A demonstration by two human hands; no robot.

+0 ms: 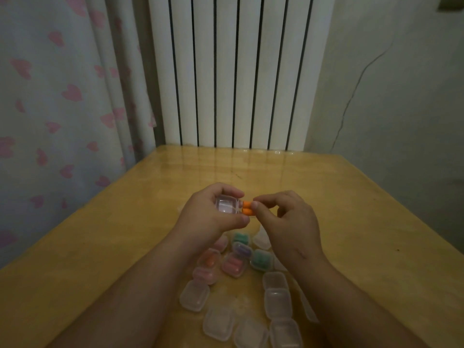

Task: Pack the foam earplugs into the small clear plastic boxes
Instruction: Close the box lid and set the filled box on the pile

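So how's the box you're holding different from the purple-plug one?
The held box is up in the left hand; the purple-plug box lies on the table. The held box's orange earplugs poke out, pinched by the right hand; the purple-plug box's sit inside. Both are small and clear.

Bare worktop [251, 169] runs beyond your left hand [213, 214] and right hand [288, 222] to the radiator [238, 71], and along both sides; small boxes [277, 303] crowd the near middle between your forearms.
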